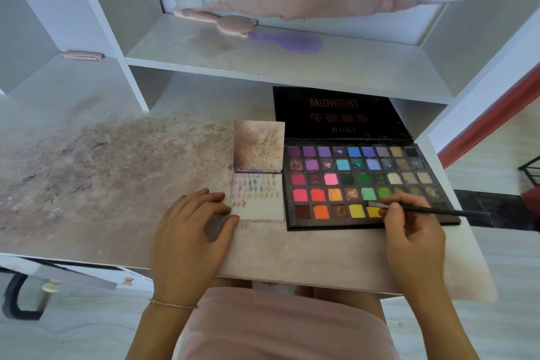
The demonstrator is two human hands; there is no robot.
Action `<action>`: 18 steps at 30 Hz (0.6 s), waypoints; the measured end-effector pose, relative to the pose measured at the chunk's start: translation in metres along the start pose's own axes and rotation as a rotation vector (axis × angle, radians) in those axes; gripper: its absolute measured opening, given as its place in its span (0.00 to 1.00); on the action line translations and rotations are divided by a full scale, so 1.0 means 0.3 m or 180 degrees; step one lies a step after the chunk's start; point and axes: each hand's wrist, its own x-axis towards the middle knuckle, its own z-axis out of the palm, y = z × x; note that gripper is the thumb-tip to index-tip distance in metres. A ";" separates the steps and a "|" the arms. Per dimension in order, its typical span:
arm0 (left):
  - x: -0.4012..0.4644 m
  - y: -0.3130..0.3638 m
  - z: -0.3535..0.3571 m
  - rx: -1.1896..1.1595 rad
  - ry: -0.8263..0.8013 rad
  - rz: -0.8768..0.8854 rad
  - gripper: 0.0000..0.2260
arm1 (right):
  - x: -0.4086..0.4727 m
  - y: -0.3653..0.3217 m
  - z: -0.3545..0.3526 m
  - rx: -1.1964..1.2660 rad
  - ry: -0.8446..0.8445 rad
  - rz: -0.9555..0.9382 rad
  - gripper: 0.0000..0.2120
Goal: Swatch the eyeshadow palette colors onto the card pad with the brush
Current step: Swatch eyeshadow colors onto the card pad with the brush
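the right hand (409,231) pinches the brush (432,209), its tip over the yellow pans at the palette (362,184) front edge, near the desk (117,184) right front corner. the left hand (190,231) lies flat, fingers straight, touching the card pad (258,204) left edge just beside the palette.

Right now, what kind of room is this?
Probably a bedroom vanity or dressing desk. There's a white shelf holding a purple hairbrush and a pink brush, and an open palette on the stained desk.
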 end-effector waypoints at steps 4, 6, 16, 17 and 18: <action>0.000 0.003 -0.002 0.0014 -0.0017 -0.0030 0.09 | -0.003 0.010 -0.005 -0.0083 -0.0038 0.0027 0.16; 0.000 0.002 -0.001 -0.0005 -0.0021 -0.0043 0.10 | -0.002 0.008 0.000 -0.0128 -0.0112 -0.0008 0.16; 0.001 0.000 0.005 -0.0008 0.0082 0.0037 0.09 | 0.000 -0.005 0.007 -0.0379 -0.0175 -0.0262 0.15; 0.001 -0.002 0.006 -0.0021 0.0088 0.0040 0.08 | 0.001 -0.006 0.006 -0.0344 -0.0157 -0.0280 0.14; 0.001 -0.002 0.007 -0.0033 0.0098 0.0042 0.08 | 0.001 -0.005 0.006 -0.0332 -0.0176 -0.0292 0.14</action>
